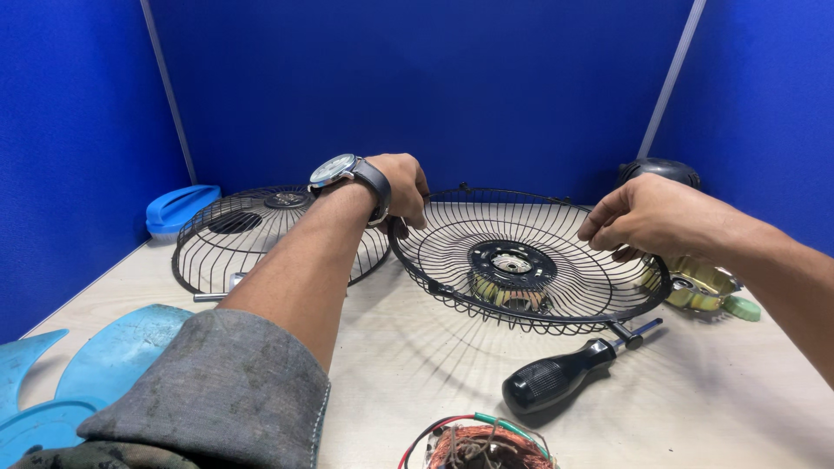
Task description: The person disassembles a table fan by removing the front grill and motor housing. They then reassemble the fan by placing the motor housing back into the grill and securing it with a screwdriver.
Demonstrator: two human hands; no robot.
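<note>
Guard [530, 260]: wire fan grille, held tilted just above table [695, 408], motor beneath hub. Risk: rim slips from pinch, drops on screwdriver [565, 373] near front edge; wires could nip fingers. L hand [401, 187] curled tight on far-left rim. R hand [647, 217] narrow pinch on right rim wires.

The left hand [401, 189] sits just above the middle of the frame, its forearm rising from the lower left in a rolled-up grey sleeve, with a watch strapped at the wrist and the fingers curled down and closed in a grip. The right hand [647, 219] is at centre right, its bare forearm running in from the right edge, knuckles up and wrist nearly level. Its fingertips [599, 234] are pinched together, pointing toward the left of the frame.
</note>
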